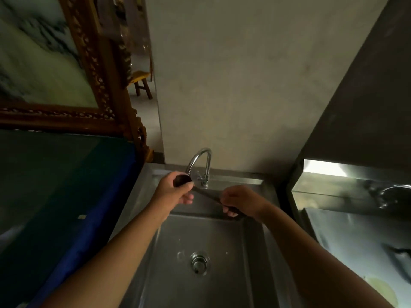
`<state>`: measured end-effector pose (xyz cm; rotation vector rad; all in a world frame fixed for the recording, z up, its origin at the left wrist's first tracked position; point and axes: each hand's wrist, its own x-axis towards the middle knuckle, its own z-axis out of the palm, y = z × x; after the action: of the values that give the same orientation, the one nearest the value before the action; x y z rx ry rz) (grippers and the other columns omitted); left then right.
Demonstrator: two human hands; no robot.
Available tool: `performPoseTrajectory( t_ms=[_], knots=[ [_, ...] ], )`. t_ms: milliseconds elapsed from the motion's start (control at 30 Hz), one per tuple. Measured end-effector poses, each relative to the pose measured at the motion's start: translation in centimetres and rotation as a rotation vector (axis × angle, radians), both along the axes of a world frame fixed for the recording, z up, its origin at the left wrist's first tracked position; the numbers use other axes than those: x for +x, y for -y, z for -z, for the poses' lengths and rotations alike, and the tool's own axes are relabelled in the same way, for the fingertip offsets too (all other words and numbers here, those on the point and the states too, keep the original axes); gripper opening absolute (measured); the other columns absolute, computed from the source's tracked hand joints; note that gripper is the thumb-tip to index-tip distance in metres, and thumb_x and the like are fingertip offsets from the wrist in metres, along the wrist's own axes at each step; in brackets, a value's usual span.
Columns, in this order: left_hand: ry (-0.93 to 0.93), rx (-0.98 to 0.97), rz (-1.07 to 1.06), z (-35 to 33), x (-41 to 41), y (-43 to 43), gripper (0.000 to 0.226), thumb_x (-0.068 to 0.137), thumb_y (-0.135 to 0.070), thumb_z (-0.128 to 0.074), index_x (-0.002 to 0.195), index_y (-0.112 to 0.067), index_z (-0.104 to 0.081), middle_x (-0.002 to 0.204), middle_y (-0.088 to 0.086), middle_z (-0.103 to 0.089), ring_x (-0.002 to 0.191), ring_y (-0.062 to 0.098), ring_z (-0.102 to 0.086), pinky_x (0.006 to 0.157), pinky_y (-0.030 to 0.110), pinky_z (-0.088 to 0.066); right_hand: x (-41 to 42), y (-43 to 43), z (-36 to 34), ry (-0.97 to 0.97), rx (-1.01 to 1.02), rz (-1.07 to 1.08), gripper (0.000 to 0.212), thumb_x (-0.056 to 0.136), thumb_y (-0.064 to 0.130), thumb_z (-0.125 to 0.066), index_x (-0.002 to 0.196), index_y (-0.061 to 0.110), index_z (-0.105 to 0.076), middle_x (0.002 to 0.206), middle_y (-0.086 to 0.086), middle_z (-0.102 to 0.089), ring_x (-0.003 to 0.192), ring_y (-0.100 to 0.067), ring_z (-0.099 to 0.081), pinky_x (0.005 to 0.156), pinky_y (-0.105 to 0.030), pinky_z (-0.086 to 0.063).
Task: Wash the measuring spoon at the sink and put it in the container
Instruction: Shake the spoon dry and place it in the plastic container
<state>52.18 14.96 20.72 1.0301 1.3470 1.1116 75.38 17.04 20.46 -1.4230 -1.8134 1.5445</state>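
The measuring spoon (205, 195) is dark, with a round bowl and a long thin handle. I hold it over the back of the steel sink (249, 245), just below the chrome faucet (201, 162). My left hand (174, 190) wraps around the bowl end. My right hand (241, 201) grips the handle end. No stream of water is visible from the spout. The container is not in view.
A drain (199, 262) sits in the middle of the basin. A counter with a blue edge (89, 218) lies to the left, under a carved wooden frame (104, 90). A second steel unit (355, 218) stands at the right.
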Motion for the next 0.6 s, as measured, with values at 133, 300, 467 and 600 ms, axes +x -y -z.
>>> performPoseTrajectory(
  t_ms=[133, 300, 467, 600],
  knots=[
    [-0.141, 0.067, 0.054, -2.4, 0.2, 1.3, 0.024, 0.089, -0.009, -0.068, 0.113, -0.013, -0.064, 0.101, 0.017, -0.07, 0.078, 0.025, -0.073, 0.06, 0.032, -0.06, 1.6, 0.3, -2.9, 0.176, 0.13, -0.025, 0.014, 0.09, 0.004, -0.058, 0.083, 0.005, -0.071, 0.067, -0.006, -0.07, 0.058, -0.016, -0.064, 0.057, -0.024, -0.054],
    [-0.141, 0.105, 0.073, -4.8, 0.0, 1.9, 0.015, 0.097, -0.022, -0.058, 0.11, -0.018, -0.065, 0.107, 0.018, -0.071, 0.087, 0.026, -0.075, 0.071, 0.04, -0.062, 1.9, 0.4, -7.3, 0.367, 0.325, -0.085, 0.026, 0.089, 0.004, -0.058, 0.075, 0.024, -0.067, 0.069, 0.001, -0.07, 0.056, -0.006, -0.065, 0.056, -0.019, -0.054],
    [-0.153, 0.196, 0.105, -8.3, -1.2, 2.0, 0.026, 0.101, -0.022, -0.049, 0.119, -0.013, -0.066, 0.112, 0.018, -0.071, 0.095, 0.028, -0.073, 0.082, 0.046, -0.061, 1.4, 1.5, -11.9, 0.495, 0.576, -0.056, 0.019, 0.092, 0.009, -0.055, 0.085, 0.022, -0.068, 0.077, 0.003, -0.067, 0.067, -0.01, -0.065, 0.065, -0.025, -0.052],
    [-0.136, 0.28, 0.11, -10.7, -2.3, 2.3, 0.023, 0.1, -0.021, -0.051, 0.116, -0.018, -0.067, 0.113, 0.017, -0.071, 0.098, 0.028, -0.072, 0.083, 0.045, -0.06, 0.2, 2.7, -14.3, 0.57, 0.765, -0.039, 0.015, 0.096, 0.02, -0.053, 0.097, 0.019, -0.068, 0.087, 0.001, -0.069, 0.077, -0.014, -0.065, 0.075, -0.033, -0.058]
  ],
)
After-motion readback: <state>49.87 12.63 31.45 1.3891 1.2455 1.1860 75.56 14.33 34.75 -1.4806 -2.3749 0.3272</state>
